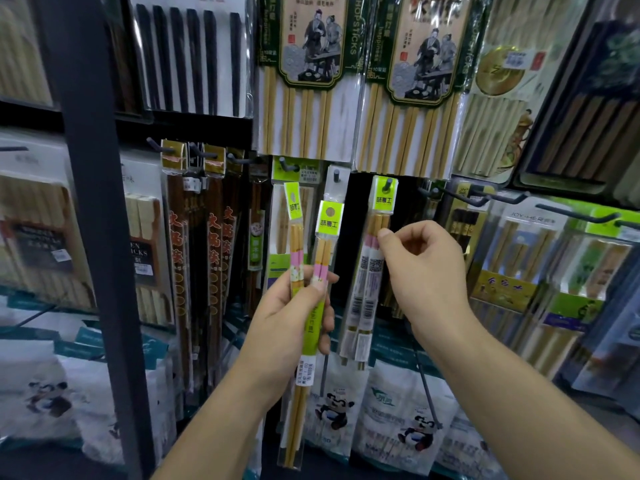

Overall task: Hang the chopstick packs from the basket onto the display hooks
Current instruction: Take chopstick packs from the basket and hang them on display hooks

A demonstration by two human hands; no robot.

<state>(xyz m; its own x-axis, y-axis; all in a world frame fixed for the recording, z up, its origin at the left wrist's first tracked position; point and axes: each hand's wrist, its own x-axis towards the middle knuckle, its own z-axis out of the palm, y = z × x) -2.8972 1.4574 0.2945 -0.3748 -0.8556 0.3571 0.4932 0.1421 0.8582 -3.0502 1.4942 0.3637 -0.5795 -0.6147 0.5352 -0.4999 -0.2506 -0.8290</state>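
The left hand [287, 317] holds two slim chopstick packs [323, 252] upright in front of the display. Its fingers are curled around the middle of both packs together, and the thumb presses them from the front. A third pack of the same kind, the hung pack [367, 282], is on a hook [388, 184] just to the right of them. The right hand [426, 268] is beside the upper part of this pack with curled fingers. Its thumb tip touches the right edge of the pack, but I cannot tell if the hand pinches the pack or only steadies it. The basket is not in view.

I judge that each pack is very light, a thin clear sleeve with a few bamboo sticks inside. The sticks make it stiff along its length, but the plastic is probably smooth and may slide between the fingers, especially when two packs are held as one. The green header card [330, 219] at the top has a small round hole, and this part looks thin and easy to bend or tear.

To hang one, it seems best to take a single pack just under the header card, so that the hole can be guided onto a hook such as the neighbouring hook [336, 176].
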